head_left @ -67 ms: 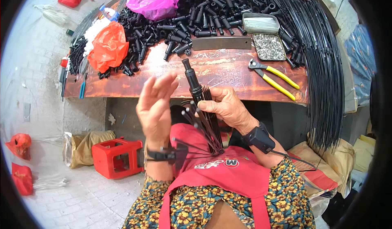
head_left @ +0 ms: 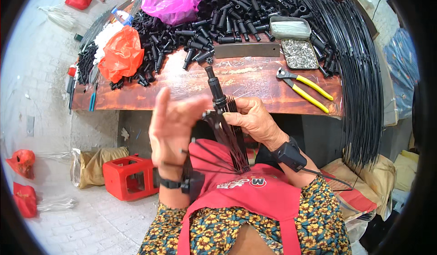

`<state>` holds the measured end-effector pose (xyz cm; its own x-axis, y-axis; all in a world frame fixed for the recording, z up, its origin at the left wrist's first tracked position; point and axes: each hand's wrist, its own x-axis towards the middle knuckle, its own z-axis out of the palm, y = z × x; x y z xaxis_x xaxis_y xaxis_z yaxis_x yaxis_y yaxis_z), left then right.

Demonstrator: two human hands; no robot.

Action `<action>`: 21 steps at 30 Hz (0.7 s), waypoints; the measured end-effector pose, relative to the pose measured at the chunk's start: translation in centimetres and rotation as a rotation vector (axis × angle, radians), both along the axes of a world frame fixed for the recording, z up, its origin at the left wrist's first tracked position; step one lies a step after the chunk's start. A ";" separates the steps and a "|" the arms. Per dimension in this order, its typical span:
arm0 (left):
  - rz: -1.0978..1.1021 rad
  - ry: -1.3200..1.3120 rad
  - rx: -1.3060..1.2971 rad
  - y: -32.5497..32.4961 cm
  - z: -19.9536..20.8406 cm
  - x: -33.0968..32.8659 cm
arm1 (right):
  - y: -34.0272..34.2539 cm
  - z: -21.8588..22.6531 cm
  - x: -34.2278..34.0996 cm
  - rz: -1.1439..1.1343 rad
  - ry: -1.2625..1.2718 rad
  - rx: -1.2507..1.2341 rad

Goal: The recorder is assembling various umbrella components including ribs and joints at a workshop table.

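Gripping slightly tilted black tube (head_left: 216,87) and bundle of thin black rods (head_left: 237,149) in right hand (head_left: 256,123), at near edge of counter (head_left: 259,80). Holding left hand (head_left: 174,123) open, motion-blurred, also at counter's near edge; can't tell if touching any rod. Probably at step of arranging rods alongside tube. Next, likely calls for closing left hand on a stray rod, with steady right grip.

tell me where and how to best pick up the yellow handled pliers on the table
Probably around the middle of both yellow handles, coming from the person's near right: they splay toward that side with nothing lying over them, while the metal head points away and left.
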<state>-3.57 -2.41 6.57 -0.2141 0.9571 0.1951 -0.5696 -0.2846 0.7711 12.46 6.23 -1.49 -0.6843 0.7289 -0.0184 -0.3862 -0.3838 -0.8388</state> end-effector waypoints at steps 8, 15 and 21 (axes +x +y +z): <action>0.132 0.554 -0.171 -1.3 1.1 4.5 | -1.5 0.8 -0.3 -0.127 -0.001 0.170; 0.538 0.748 -0.220 -0.3 -1.1 4.4 | -3.4 1.9 -1.1 -0.187 0.034 0.190; 0.600 0.778 -0.252 -2.2 -0.7 6.0 | -5.4 1.7 -0.8 -0.207 0.028 0.258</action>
<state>2.41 -4.58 5.89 -0.5727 0.7659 0.2922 0.2997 -0.1362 0.9443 11.67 0.87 0.20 -0.5190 0.8305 0.2023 -0.4584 -0.0707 -0.8859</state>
